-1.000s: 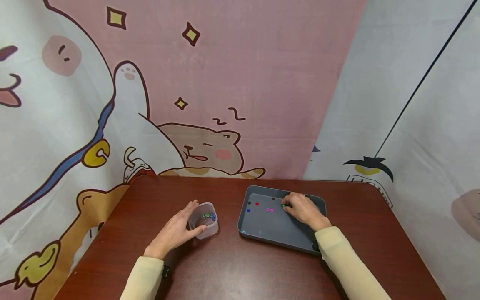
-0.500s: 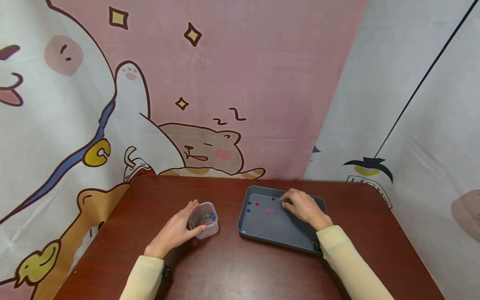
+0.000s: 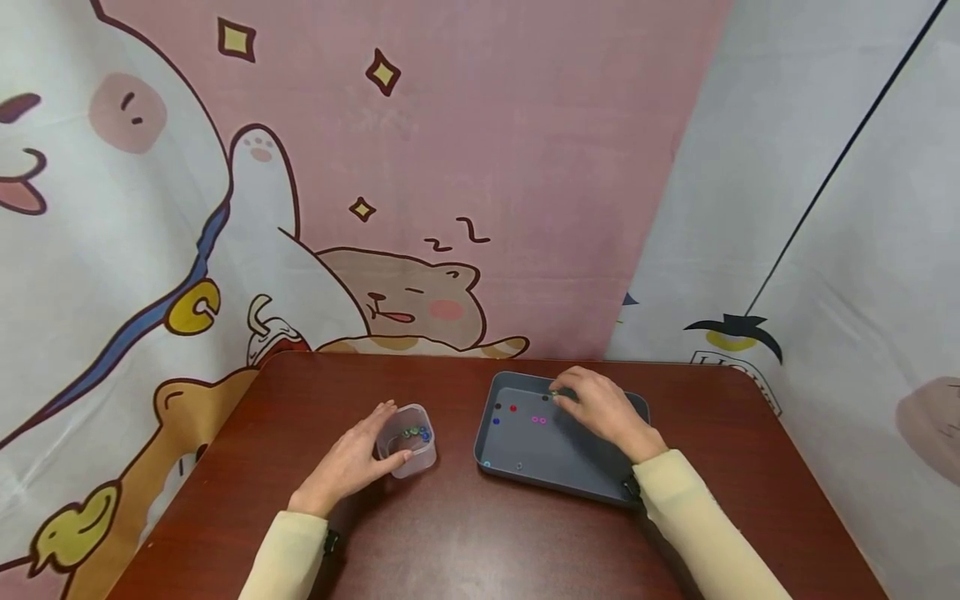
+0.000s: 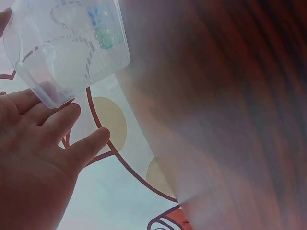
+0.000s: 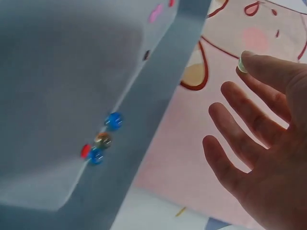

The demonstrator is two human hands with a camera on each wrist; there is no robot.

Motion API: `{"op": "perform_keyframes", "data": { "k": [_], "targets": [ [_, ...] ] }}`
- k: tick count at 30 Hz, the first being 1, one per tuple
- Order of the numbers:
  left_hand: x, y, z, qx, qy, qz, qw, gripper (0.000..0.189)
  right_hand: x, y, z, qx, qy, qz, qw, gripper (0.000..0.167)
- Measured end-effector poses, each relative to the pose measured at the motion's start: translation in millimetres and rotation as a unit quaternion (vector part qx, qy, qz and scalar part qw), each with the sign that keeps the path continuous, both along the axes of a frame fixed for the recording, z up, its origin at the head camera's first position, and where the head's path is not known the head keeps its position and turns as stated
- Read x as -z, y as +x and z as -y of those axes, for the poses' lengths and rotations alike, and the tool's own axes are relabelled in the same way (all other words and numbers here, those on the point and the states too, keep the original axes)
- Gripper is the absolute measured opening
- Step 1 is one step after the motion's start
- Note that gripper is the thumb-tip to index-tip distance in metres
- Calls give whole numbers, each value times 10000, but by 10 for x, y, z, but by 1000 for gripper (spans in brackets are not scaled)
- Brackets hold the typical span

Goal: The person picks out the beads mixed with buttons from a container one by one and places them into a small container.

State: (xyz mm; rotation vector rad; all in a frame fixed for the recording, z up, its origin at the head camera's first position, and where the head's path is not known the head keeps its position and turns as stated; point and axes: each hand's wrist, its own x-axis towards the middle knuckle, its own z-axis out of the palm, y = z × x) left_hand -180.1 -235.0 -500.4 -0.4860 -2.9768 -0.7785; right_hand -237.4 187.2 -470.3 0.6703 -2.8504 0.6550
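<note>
My right hand (image 3: 600,410) is over the back of a grey tray (image 3: 540,479). Between its thumb and index finger it pinches a green glass marble (image 5: 242,66), while the other fingers stay loosely spread. My left hand (image 3: 348,458) holds a clear plastic container (image 3: 412,467) at its sides, thumb on the near side and fingers on the far side. Inside the container lie several green and blue marbles (image 4: 104,38). Small pieces are scattered in the tray: pink rings (image 3: 538,420), a red piece (image 3: 513,408), a blue piece (image 3: 496,422) and dark ones.
In the right wrist view, blue marbles (image 5: 114,120), a brownish marble (image 5: 103,140) and a red piece (image 5: 85,151) lie along the tray's wall. Both containers stand on a brown wooden table (image 3: 450,542). A cartoon-printed cloth (image 3: 555,208) hangs behind it.
My right hand has lifted the green marble from the tray floor and moved a little left and toward the tray's back edge. The left hand and container have stayed put.
</note>
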Motion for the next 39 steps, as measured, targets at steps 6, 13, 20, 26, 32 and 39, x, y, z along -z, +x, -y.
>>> {"op": "perform_keyframes", "data": {
  "k": [6,13,20,26,32,39],
  "targets": [
    [20,4,16,-21,5,-36,10000,91,-122,85,157,-176,-291,-105,9994,20],
    [12,-5,20,43,-21,-58,10000,92,-236,202,341,-403,-791,-305,9956,19],
    [-7,-14,8,220,-74,-222,9995,90,-261,294,563,-539,-1066,-416,9920,19],
    [16,-24,10,273,-374,-423,9980,89,-263,359,761,-658,-1309,-455,9882,20],
    [18,-21,22,322,-600,-644,9956,89,-255,391,962,-804,-1525,-492,9838,18],
    [32,-12,36,333,-778,-847,9928,92,-233,408,1182,-936,-1635,-428,9812,19]
  ]
}}
